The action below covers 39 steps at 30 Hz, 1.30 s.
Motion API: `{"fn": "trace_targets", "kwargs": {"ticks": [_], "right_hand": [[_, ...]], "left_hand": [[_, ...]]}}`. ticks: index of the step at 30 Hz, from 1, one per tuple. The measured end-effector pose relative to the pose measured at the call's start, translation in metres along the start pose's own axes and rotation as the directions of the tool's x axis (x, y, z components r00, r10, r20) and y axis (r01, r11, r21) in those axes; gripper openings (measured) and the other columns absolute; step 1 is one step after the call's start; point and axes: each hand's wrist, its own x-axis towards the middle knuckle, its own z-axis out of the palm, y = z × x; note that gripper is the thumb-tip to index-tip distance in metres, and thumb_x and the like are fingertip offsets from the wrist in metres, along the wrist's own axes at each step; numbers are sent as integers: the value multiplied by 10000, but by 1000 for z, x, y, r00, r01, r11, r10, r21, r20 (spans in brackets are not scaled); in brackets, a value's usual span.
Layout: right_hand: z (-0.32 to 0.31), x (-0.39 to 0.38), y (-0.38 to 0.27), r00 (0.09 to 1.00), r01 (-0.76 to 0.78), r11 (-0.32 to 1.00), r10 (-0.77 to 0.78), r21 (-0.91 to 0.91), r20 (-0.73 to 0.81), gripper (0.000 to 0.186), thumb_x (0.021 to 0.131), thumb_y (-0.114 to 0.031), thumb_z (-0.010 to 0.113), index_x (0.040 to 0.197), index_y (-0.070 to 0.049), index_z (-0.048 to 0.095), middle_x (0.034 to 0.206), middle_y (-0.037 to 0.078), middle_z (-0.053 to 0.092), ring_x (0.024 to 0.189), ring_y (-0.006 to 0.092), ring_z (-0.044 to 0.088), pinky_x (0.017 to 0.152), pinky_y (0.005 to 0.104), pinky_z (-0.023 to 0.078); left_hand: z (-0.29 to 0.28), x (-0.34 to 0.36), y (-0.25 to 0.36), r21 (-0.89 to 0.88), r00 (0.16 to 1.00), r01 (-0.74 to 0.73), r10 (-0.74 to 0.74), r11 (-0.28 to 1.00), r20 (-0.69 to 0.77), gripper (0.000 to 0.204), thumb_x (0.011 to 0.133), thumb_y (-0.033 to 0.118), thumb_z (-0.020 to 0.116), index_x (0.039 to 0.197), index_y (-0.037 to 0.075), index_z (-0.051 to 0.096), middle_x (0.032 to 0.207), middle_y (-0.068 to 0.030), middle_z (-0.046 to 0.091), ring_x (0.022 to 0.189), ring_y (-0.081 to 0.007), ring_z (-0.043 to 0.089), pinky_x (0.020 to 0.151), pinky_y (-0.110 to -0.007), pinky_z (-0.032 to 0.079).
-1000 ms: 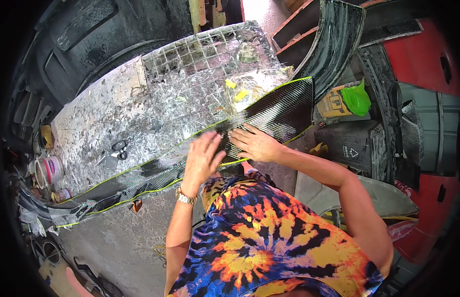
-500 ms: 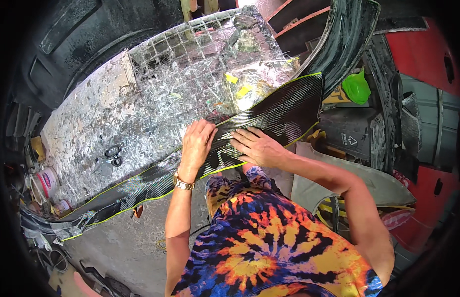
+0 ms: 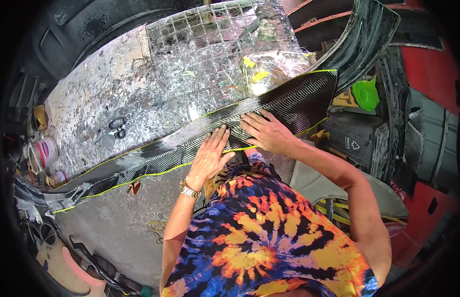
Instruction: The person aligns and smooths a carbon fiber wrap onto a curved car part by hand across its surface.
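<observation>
A long strip of glossy black woven fabric (image 3: 301, 101) with yellow edging lies along the workbench's near edge, over a long curved dark part (image 3: 366, 42) that shows beyond both ends. My left hand (image 3: 212, 153) rests on the strip near its middle, fingers stretched out and pointing away from me. My right hand (image 3: 264, 133) lies just to the right of it on the same strip, fingers spread flat, pointing left and away. Neither hand grips anything. The strip looks uneven and rippled along its left half.
The scuffed workbench (image 3: 106, 84) holds black-handled scissors (image 3: 117, 128) and yellow scraps (image 3: 259, 76). Tubs (image 3: 44, 153) sit at far left. Right are a green bag (image 3: 366, 94), a dark bin (image 3: 353, 133), red panels (image 3: 428, 79) and a grey curved panel (image 3: 314, 180). Dark moulded panels stand behind.
Both hands have moved a little right along the strip in the picture, as the whole view has shifted. My left hand's fingers, bent half a second ago, are now straighter and flatter.
</observation>
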Motion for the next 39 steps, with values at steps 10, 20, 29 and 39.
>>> {"fn": "trace_targets", "kwargs": {"ticks": [10, 20, 29, 39], "right_hand": [[-3, 1, -4, 1000, -8, 1000, 8, 0, 11, 542, 970, -391, 578, 1395, -60, 528, 1492, 129, 495, 1401, 261, 439, 1195, 471, 255], [15, 28, -21, 992, 111, 977, -99, 180, -74, 581, 983, -419, 545, 1396, -12, 510, 1473, 212, 490, 1380, 357, 446, 1167, 492, 307], [18, 30, -21, 995, 96, 991, -92, 94, -46, 595, 991, -451, 523, 1385, -5, 528, 1480, 182, 496, 1380, 320, 450, 1162, 496, 299], [16, 30, -18, 993, 116, 992, -114, 52, -44, 576, 968, -421, 569, 1388, -29, 526, 1470, 143, 513, 1379, 281, 457, 1155, 490, 305]], "left_hand": [[10, 5, -3, 90, 998, -14, 19, 996, -54, 816, 972, 604, 460, 1528, 17, 351, 1622, -150, 305, 1490, -341, 292, 1227, -486, 218], [10, -4, -3, 76, 996, 6, 1, 997, -91, 829, 933, 587, 530, 1507, 9, 380, 1621, -181, 283, 1491, -358, 282, 1214, -525, 228], [12, -5, -5, 111, 995, 26, -15, 993, -99, 851, 915, 575, 572, 1537, 41, 344, 1627, -171, 278, 1491, -348, 287, 1221, -516, 225], [0, -34, -23, 16, 998, 52, -52, 999, -26, 776, 913, 434, 641, 1521, 38, 364, 1552, -184, 413, 1422, -338, 410, 1192, -469, 310]]}}
